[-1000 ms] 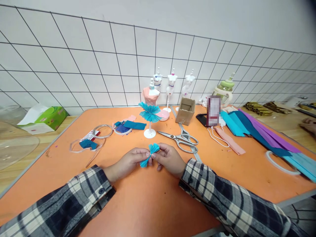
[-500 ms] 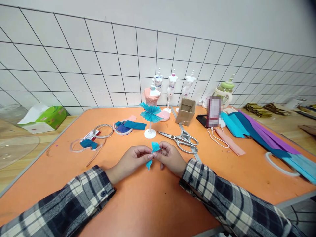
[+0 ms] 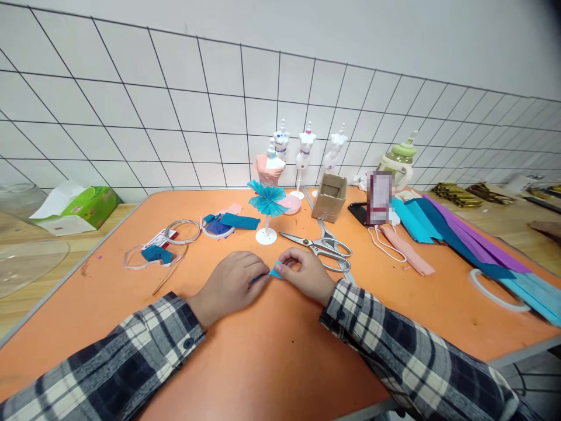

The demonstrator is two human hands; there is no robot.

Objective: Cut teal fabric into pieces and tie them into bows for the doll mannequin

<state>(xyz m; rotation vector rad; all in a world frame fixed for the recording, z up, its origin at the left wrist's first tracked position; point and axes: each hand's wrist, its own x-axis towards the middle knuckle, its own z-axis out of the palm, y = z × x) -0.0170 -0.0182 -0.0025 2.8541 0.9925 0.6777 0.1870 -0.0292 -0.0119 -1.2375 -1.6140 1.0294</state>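
My left hand [image 3: 232,285] and my right hand [image 3: 305,273] meet low over the orange table [image 3: 263,362], both pinched on a small pleated blue paper piece [image 3: 274,273]. Only a sliver of the paper shows between the fingertips; the rest is hidden under my fingers. Just beyond my hands a small white stand carries a blue pleated paper skirt [image 3: 267,199]. Steel scissors [image 3: 324,249] lie close to my right hand, on its far right side.
Tiny mannequins [image 3: 305,146] and a pink-dressed one [image 3: 268,168] stand at the back with a cardboard box [image 3: 330,196]. Tape rings and blue scraps [image 3: 184,233] lie left. Crepe paper strips [image 3: 456,234] spread right. A green tissue box [image 3: 81,206] sits far left.
My hands have dropped toward the table and turned palms down. The blue paper piece, fanned out and plainly seen before, is now mostly covered by my fingers.
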